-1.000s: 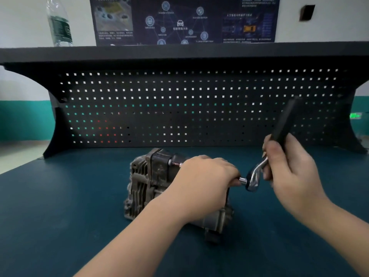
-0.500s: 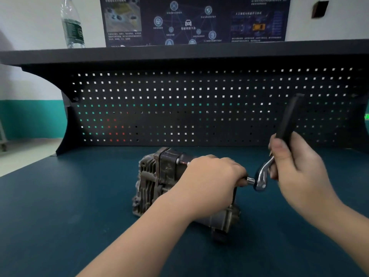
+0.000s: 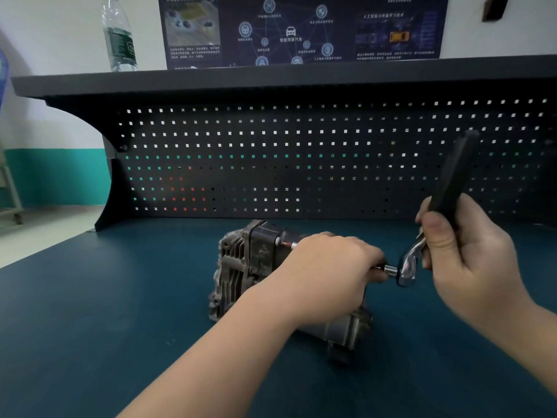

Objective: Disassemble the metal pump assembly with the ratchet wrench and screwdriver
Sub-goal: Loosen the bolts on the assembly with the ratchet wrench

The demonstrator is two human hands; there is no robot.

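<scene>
Pump lying mid-table, in front of pegboard. Left hand curled over its top, gripping the extension bar. Right hand wrapped round the upright black handle of the ratchet.

Blue bench w/ metal pump assy; shelf w/ bottle.

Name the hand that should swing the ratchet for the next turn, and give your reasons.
Right. The right hand already grips the ratchet wrench by its black handle, its head on the extension at the pump assembly. The left hand lies over the pump, steadying it.
</scene>
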